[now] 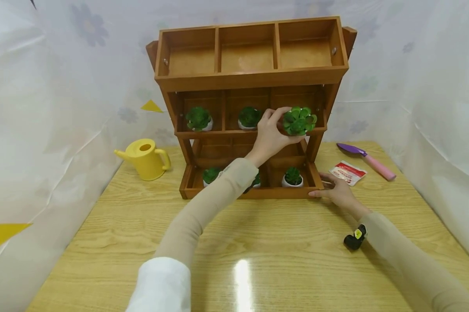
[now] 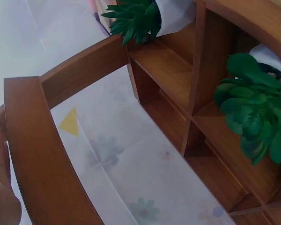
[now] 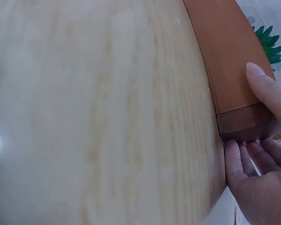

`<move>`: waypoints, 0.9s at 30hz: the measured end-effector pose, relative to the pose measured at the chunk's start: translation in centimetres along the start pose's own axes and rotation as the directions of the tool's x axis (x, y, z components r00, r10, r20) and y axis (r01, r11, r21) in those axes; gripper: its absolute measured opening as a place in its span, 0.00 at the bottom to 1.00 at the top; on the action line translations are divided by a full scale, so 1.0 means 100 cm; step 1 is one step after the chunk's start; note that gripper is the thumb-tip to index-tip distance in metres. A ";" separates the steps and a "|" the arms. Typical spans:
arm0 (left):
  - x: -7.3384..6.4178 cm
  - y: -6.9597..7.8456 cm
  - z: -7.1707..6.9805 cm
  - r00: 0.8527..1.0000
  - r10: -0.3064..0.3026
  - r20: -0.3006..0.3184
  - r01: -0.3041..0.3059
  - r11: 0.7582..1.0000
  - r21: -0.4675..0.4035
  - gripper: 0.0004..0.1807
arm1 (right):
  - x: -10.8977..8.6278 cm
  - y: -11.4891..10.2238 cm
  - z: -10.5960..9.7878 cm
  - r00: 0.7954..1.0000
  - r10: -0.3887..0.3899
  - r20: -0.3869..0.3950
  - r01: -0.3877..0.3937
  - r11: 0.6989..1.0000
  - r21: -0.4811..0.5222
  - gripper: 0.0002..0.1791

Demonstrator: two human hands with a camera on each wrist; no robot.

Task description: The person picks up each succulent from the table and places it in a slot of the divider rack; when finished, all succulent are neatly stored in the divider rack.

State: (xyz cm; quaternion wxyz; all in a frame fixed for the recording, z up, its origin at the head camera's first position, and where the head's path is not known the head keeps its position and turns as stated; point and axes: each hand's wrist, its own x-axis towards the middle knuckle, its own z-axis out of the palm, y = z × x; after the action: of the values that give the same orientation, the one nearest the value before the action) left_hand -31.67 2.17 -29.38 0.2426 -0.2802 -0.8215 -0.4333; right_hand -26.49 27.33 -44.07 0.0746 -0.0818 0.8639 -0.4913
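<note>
My left hand [image 1: 272, 135] holds a green potted succulent [image 1: 299, 121] at the right compartment of the wooden plant stand's [image 1: 253, 79] middle tier. The pot is mostly hidden by fingers and leaves. Two more succulents in white pots, one on the left [image 1: 198, 118] and one in the centre [image 1: 249, 117], sit on that same tier. With thumb on the front board and fingers against the end, my right hand [image 1: 337, 193] grips the stand's lower right corner. Just inside that corner sits another potted succulent [image 1: 292, 177]; my left sleeve partly covers others on the bottom tier.
A yellow watering can [image 1: 150, 160] stands left of the stand. To the right lie a red-and-white packet [image 1: 347, 173] and a small trowel [image 1: 368, 161] with purple blade and pink handle. White flowered sheeting [image 1: 88, 26] hangs behind and beside the table [image 1: 273, 242].
</note>
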 end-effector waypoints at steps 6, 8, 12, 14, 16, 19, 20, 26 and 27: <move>0.004 0.001 0.002 0.999 -0.045 0.007 0.045 0.999 0.005 0.38 | -0.001 0.000 0.000 1.000 -0.001 -0.002 0.001 1.000 0.002 0.48; 0.004 0.001 0.003 0.998 -0.056 0.010 0.056 0.998 0.002 0.38 | -0.001 0.000 0.000 1.000 -0.003 -0.001 0.003 1.000 -0.003 0.48; 0.006 0.002 0.005 0.997 -0.072 0.020 0.072 0.997 0.012 0.39 | 0.000 0.000 0.000 1.000 -0.008 0.001 0.008 1.000 -0.014 0.48; 0.007 0.003 0.006 0.997 -0.078 0.028 0.077 0.997 0.020 0.40 | -0.001 0.000 -0.001 1.000 -0.007 -0.001 0.007 1.000 -0.016 0.48; 0.009 0.004 0.008 0.997 -0.077 0.032 0.076 0.997 0.030 0.40 | -0.002 0.001 -0.002 1.000 -0.008 -0.002 0.008 1.000 -0.015 0.48; 0.012 0.003 0.009 0.996 -0.085 0.032 0.083 0.996 0.043 0.40 | -0.001 0.001 -0.001 1.000 -0.007 0.000 0.007 1.000 -0.003 0.48; 0.012 0.003 0.009 0.995 -0.090 0.032 0.088 0.995 0.046 0.40 | 0.000 0.001 -0.001 1.000 -0.007 0.001 0.007 1.000 0.002 0.48; 0.014 0.003 0.011 0.994 -0.109 0.030 0.108 0.993 0.045 0.39 | -0.001 0.002 0.000 1.000 -0.010 0.000 0.010 1.000 0.007 0.48; 0.015 0.003 0.012 0.994 -0.106 0.028 0.105 0.993 0.047 0.39 | -0.001 0.002 0.000 1.000 -0.013 -0.003 0.014 1.000 0.007 0.47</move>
State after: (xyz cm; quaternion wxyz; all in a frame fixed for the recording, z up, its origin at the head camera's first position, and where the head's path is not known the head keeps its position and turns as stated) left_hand -32.69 3.67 -28.85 0.2132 -0.2372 -0.8484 -0.4225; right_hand -26.38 27.46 -44.19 0.0703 -0.0867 0.8618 -0.4947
